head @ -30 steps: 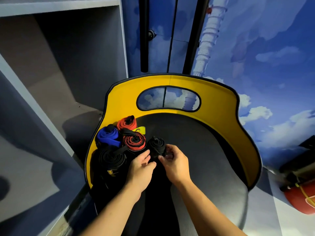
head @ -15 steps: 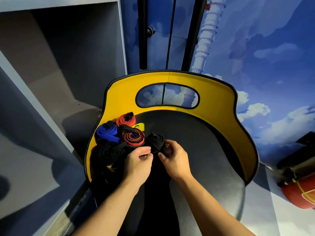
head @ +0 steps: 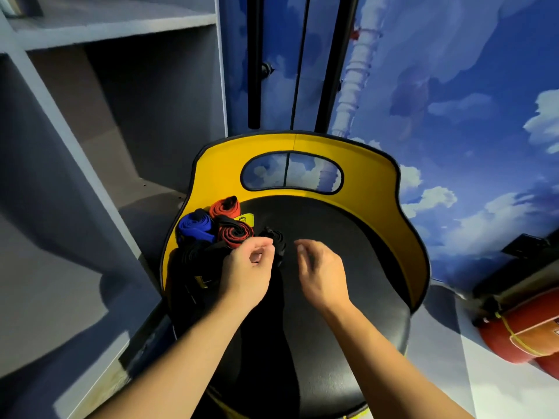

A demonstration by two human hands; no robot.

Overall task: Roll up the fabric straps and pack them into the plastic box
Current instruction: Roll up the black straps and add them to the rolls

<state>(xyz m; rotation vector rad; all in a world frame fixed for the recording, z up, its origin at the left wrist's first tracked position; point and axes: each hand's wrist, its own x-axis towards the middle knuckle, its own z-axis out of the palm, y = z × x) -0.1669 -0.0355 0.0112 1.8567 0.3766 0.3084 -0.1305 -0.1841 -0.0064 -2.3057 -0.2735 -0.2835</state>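
Several rolled straps sit at the left of the black chair seat: a blue roll, a red roll, a red-and-black roll and a larger black roll. A small black strap roll stands just right of them, its loose tail running down the seat toward me. My left hand has curled fingers whose tips pinch that small roll's left side. My right hand hovers a little to the roll's right, fingers loosely curled, holding nothing. No plastic box is in view.
The chair has a yellow backrest curving round the seat. Grey shelving stands at the left. A red cylinder lies at the lower right. A cloud-painted wall is behind.
My right hand has let go of the small black roll and moved away to the right. My left hand stays at the roll. The camera has tilted slightly.
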